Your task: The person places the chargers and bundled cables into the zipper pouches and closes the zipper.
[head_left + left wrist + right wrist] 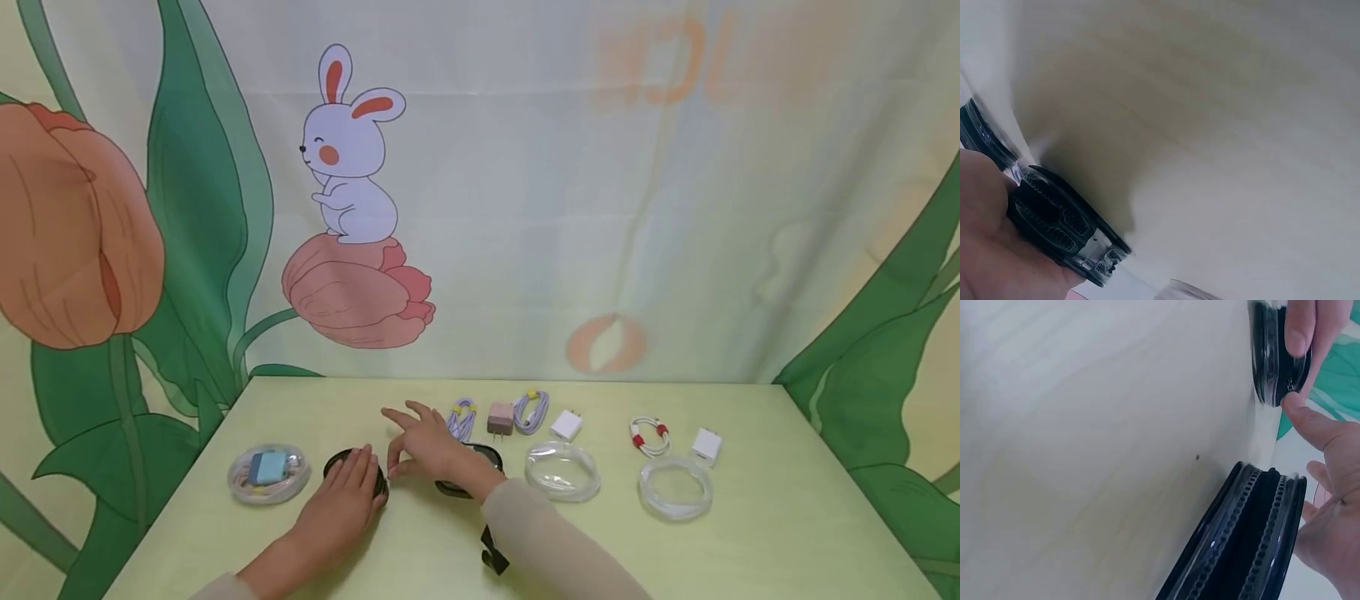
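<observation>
My left hand point(341, 496) lies over a round black-rimmed zip case point(379, 494) and holds it on the table. Its fingers cover most of the lid in the head view, while the case's dark zippered side point(1050, 215) shows in the left wrist view. At the right edge of that case, my right hand point(431, 450) has thumb and forefinger together at the zipper pull point(1291, 384); the other fingers are spread. A second black-rimmed zip case point(491, 456) is partly hidden beneath the right forearm, its zipper side point(1241, 537) large in the right wrist view.
A clear case point(300, 481) with a blue charger inside is at the left. Rightward lie two clear cases point(562, 493) point(675, 510). Behind are purple cables point(531, 414), a pink charger point(501, 418), white chargers point(566, 426) and a red-tied white cable point(649, 437).
</observation>
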The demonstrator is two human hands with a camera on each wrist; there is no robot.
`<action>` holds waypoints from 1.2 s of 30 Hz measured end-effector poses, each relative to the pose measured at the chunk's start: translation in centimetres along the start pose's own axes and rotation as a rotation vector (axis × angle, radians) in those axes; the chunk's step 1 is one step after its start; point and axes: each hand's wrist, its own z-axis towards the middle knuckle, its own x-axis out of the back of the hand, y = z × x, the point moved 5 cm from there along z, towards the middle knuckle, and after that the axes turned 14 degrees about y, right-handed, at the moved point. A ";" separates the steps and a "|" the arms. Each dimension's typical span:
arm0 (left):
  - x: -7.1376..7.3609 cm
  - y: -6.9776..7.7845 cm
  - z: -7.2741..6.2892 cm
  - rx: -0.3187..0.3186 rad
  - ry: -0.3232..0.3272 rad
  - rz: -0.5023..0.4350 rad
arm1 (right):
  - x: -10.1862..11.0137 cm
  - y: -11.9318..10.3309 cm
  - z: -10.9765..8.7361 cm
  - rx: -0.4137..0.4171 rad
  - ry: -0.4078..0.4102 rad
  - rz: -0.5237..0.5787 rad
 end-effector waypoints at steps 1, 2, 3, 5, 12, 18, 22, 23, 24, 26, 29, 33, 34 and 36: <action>0.0 0.0 -0.1 -0.016 -0.009 0.005 | -0.1 0.2 0.1 -0.002 0.004 -0.002; 0.1 0.0 -0.1 -0.031 -0.014 0.006 | -0.1 0.3 0.2 -0.008 0.006 -0.002; 0.1 0.0 -0.2 -0.045 -0.017 0.010 | -0.1 0.3 0.3 -0.014 0.007 -0.001; 0.3 -0.3 -0.4 -0.064 -0.014 0.020 | -0.2 0.4 0.5 -0.017 0.009 -0.012; 0.2 -1.3 0.1 0.055 0.008 -0.032 | -0.7 0.1 0.6 0.123 -0.039 -0.069; 0.0 -1.3 0.4 0.043 0.035 -0.005 | -0.5 -0.8 0.6 0.102 0.013 -0.089; 0.2 -1.3 -0.1 -0.036 0.063 0.024 | -0.2 -0.1 0.3 -0.020 0.097 -0.100; 0.3 -1.3 -0.3 -0.065 0.069 0.034 | -0.1 0.3 0.2 -0.052 0.120 -0.113; 0.3 -1.4 -0.5 -0.094 0.072 0.051 | -0.1 0.6 0.1 -0.077 0.135 -0.122; 0.4 -1.5 -0.8 -0.126 0.066 0.077 | -0.1 1.2 -0.1 -0.091 0.142 -0.131; 0.4 -1.6 -0.7 -0.114 0.047 0.092 | 0.1 1.2 -0.3 -0.040 0.114 -0.110; 0.4 -1.1 0.2 -0.053 0.055 0.030 | 0.4 0.2 -0.1 0.108 0.069 -0.101; 0.4 -0.9 0.4 -0.048 0.062 0.019 | 0.4 0.0 -0.2 0.123 0.060 -0.098; 0.5 -0.6 0.7 -0.054 0.063 0.023 | 0.5 -0.2 -0.2 0.125 0.048 -0.090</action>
